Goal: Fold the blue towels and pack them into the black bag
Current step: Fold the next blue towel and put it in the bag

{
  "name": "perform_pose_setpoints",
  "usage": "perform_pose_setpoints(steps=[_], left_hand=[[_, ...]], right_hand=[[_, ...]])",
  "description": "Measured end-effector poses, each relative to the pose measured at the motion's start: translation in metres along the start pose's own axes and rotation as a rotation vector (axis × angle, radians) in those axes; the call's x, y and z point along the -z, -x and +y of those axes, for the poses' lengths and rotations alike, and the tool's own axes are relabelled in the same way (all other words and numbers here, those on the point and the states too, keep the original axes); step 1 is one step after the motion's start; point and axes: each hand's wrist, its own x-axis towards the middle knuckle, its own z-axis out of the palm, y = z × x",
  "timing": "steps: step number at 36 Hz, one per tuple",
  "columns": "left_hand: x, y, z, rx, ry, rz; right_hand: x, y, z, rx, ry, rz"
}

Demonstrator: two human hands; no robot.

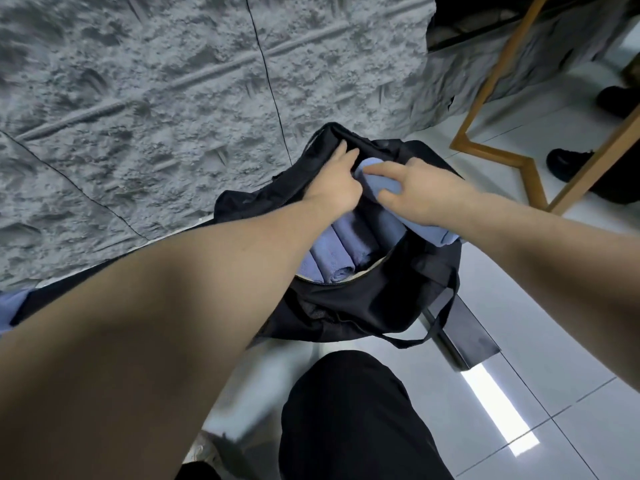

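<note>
Where the grey, rough-textured cloth covering the table ends, a soft black fabric bag sits open at the table's edge, its mouth turned up toward the person.

Item: black bag, zip unfastened, one thin carrying strap hanging off its near right side over the pale glossy tiled floor.

Item: rolled blue towels, several, packed side by side inside the bag at its near end.

Item: one further folded blue towel, lying on top across the bag's opening, partly covered by both hands.

Item: left hand, reaching into the far end of the opening, fingers curled against the black rim and the end of the top towel. I cannot tell whether it grasps the fabric or merely presses on it.

Item: right hand, fingers curled over the top towel, thumb low on its near side, gripping it.

Item: a scrap of blue cloth at the far left edge, mostly out of view.

Item: wooden frame legs, light brown, standing on the floor at upper right, with dark shoes of another person beside them.

Item: the person's own leg in black trousers, below the bag.
</note>
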Motion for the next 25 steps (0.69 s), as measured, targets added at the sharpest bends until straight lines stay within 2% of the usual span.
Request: perform_pose_setpoints(steps=[4, 7, 11, 14, 16, 21, 25], left_hand=[[0.008, -0.004, 0.003, -0.064, 0.281, 0.113], [0.012, -0.007, 0.011, -0.021, 0.512, 0.218], [0.018, -0.002, 0.026, 0.032, 0.805, 0.242], [0.024, -0.002, 0.038, 0.035, 1.015, 0.263], [0.025, -0.002, 0.040, 0.026, 1.037, 0.285], [0.016, 0.011, 0.029, -0.051, 0.970, 0.292], [0.000, 0.015, 0.016, -0.240, 0.741, 0.356]], right_hand=[[-0.002, 0.002, -0.007, 0.059, 0.040, -0.003], [-0.005, 0.001, -0.013, 0.063, 0.060, -0.016], [-0.009, -0.007, -0.023, 0.090, 0.063, -0.062], [-0.015, -0.015, -0.036, 0.155, -0.047, -0.042], [-0.017, -0.024, -0.039, 0.129, -0.102, -0.048], [-0.012, -0.037, -0.030, -0.119, -0.098, -0.048], [-0.010, -0.040, -0.024, -0.197, -0.075, -0.041]])
